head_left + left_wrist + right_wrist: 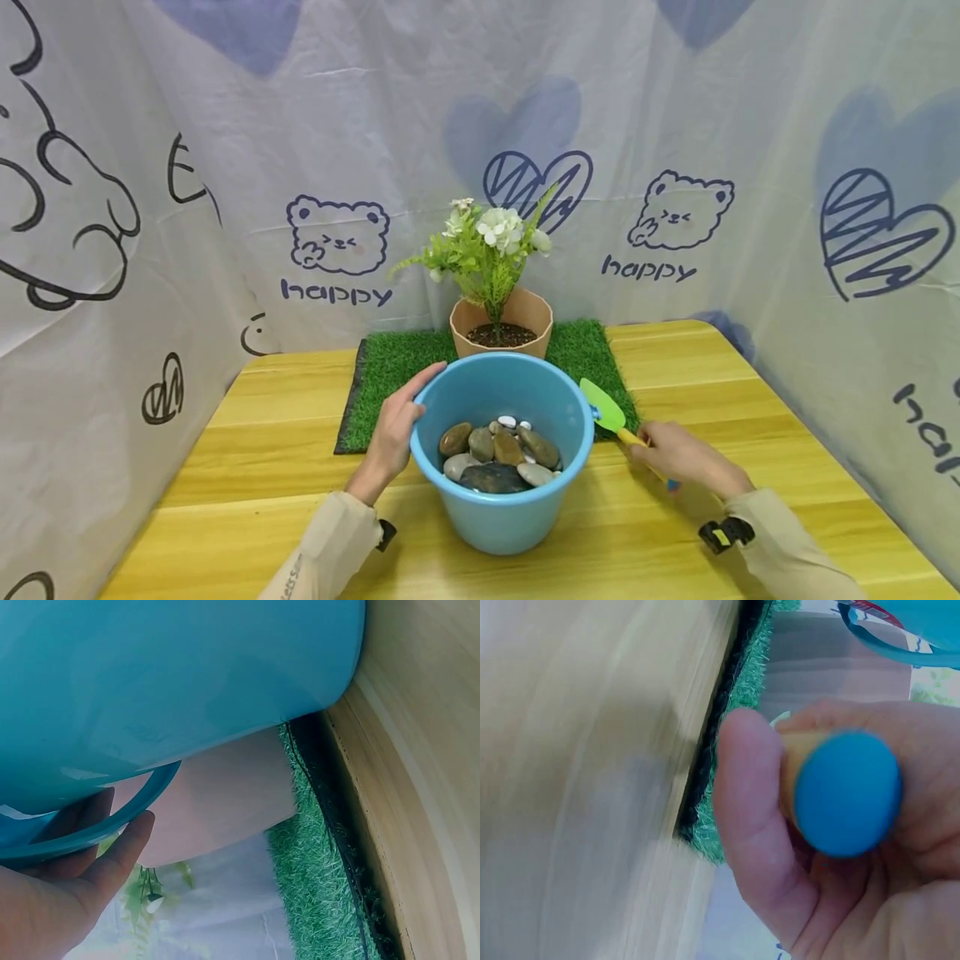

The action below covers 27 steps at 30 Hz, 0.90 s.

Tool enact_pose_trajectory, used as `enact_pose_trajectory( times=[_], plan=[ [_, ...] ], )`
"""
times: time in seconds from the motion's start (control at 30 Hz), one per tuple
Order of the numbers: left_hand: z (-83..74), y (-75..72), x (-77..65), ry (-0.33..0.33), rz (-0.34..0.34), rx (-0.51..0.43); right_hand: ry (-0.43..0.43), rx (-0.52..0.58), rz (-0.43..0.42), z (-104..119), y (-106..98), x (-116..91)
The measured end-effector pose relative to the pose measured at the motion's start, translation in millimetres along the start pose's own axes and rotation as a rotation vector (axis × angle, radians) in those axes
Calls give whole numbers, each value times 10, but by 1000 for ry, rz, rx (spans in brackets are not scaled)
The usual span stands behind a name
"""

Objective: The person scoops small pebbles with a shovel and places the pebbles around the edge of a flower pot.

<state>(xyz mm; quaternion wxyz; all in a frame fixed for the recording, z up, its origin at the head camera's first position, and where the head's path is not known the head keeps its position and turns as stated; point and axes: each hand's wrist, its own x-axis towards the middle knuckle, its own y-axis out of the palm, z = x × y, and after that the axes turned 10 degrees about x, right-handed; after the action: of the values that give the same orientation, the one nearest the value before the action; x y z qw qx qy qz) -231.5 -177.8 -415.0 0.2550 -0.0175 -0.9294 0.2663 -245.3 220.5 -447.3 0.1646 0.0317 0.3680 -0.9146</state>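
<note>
A light-blue bucket (502,521) stands in the middle of the wooden table, with several smooth stones (495,454) in brown, grey, black and white lying inside. My left hand (393,429) grips the bucket's rim on its left side; in the left wrist view, the fingers of that hand (64,889) are around the blue rim (97,829). To the right of the bucket, my right hand (686,457) holds a garden trowel by its yellow handle, the green blade (602,406) pointing toward the bucket. The blue handle end (847,793) faces the right wrist camera.
Behind the bucket, a beige flowerpot (468,319) with dark soil holds a plant with white flowers (501,232). Under the pot lies a green grass mat (408,358). White printed curtains (435,108) surround the wooden table (247,475).
</note>
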Motion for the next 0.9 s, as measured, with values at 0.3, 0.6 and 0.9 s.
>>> enact_pose_trajectory(
  times=[0.3, 0.6, 0.9],
  plan=[
    [-7, -47, 8, 10, 42, 31, -97, 44, -58, 10, -83, 13],
    [47, -53, 21, 54, 46, 23, -131, 94, -141, 49, -151, 4],
    [75, -17, 45, 50, 44, -21, -193, 132, -220, 249, -266, -37]
  ],
)
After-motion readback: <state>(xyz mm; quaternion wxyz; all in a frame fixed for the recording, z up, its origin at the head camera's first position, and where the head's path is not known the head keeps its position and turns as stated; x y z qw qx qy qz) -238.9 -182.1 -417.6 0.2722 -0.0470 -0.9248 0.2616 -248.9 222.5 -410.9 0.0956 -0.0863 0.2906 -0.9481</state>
